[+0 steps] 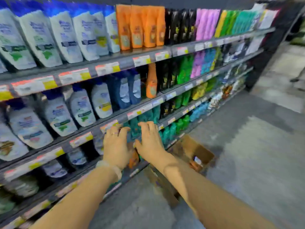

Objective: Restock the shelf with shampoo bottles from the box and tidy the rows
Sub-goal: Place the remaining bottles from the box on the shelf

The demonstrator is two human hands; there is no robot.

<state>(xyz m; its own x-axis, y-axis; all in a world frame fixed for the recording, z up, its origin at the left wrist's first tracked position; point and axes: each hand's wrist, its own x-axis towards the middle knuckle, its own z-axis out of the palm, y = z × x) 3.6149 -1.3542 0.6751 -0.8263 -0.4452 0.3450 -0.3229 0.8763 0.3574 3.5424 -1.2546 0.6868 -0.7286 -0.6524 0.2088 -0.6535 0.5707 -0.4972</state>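
The shelf [125, 119] rack fills the left of the scene and runs away to the far right, its tiers stacked one above another with bottles [82, 108] standing in rows. The box [196, 151] sits on the floor [247, 162] just right of the rack's foot, with a few bottles inside.

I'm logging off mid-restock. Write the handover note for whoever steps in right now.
Left hand and right hand: both up at the teal bottles on the third shelf, fingers spread on the row; grip unclear through blur.
Cardboard box sits open on the floor by the shelf foot, with at least one item left inside.
Done: teal row partly filled.
Left: straighten that row, empty the box, right the tilted orange bottle one shelf up.
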